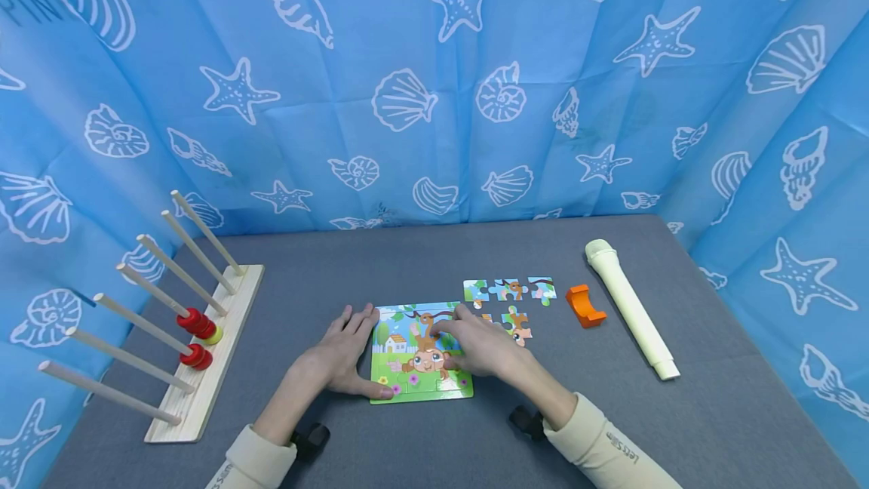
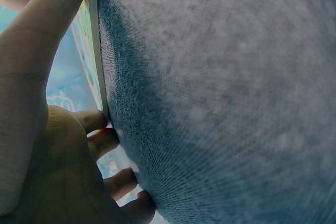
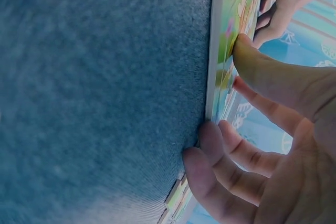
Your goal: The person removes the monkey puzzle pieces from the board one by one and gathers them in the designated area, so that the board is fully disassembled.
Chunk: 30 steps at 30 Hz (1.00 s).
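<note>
A jigsaw puzzle board (image 1: 421, 383) with a cartoon monkey and a small house lies flat on the table. Along its left side rests my left hand (image 1: 337, 357), fingers spread by the edge and thumb on the lower left corner. My right hand (image 1: 485, 342) reaches over the board's right side. In the right wrist view its thumb (image 3: 257, 64) presses on the picture, the index fingertip touches the board, and other fingers lie beside the edge. Loose puzzle pieces (image 1: 509, 290) lie beyond the right hand, which partly hides some of them.
On the left stands a wooden bead rack (image 1: 220, 368) with several slanting pegs and some red and yellow beads. An orange curved block (image 1: 584, 306) and a cream toy microphone (image 1: 630, 306) lie to the right. A blue shell-print curtain (image 1: 434, 142) hangs behind the table.
</note>
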Tool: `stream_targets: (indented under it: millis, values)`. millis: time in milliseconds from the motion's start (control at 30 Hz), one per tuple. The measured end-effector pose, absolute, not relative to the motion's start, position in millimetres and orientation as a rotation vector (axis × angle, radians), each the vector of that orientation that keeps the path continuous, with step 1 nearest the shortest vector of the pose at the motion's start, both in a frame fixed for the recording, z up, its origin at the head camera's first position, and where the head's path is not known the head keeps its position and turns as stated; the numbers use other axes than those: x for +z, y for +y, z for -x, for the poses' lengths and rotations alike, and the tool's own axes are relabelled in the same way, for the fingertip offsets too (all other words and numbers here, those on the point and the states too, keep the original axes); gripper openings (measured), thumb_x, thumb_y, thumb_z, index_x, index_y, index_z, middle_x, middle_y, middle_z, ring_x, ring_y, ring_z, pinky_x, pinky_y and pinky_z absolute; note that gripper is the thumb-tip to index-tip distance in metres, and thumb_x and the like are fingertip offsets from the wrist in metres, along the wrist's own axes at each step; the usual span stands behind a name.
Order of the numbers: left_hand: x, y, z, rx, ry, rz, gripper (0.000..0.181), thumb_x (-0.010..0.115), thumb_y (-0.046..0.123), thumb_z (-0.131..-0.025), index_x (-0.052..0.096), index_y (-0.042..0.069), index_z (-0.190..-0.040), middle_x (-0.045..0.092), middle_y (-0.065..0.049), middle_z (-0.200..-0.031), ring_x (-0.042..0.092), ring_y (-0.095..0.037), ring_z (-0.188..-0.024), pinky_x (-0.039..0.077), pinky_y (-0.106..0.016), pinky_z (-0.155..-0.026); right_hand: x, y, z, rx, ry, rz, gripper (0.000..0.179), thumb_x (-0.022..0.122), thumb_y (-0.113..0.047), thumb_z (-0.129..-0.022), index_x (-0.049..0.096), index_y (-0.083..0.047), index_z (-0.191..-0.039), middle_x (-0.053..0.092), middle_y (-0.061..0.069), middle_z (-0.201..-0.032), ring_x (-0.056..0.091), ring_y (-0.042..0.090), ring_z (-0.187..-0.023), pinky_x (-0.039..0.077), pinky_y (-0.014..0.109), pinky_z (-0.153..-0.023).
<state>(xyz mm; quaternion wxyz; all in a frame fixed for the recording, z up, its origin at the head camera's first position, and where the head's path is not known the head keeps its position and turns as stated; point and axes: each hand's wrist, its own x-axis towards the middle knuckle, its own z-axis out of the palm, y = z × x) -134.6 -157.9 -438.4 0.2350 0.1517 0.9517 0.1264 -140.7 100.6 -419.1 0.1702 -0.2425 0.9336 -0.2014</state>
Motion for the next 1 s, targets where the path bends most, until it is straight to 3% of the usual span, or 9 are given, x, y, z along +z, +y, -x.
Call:
stream_targets:
  millis: [1000]
  values:
    - [-437.8, -156.7, 135.0, 0.341, 2.608, -0.413, 0.134, 0.082, 0.072, -0.069, 0.014, 0.006, -0.165, 0.015, -0.017, -0.172, 0.011, -0.048, -0.158, 0.024, -0.066, -0.123, -420.8, 102.4, 138.9, -0.635, 2.649, 0.729, 0.045, 0.082, -0.014, -0.088, 0.07, -0.018, -0.131, 0.053, 0.009, -0.109, 0.046, 0.018, -0.075, 0.032, 0.025, -0.05]
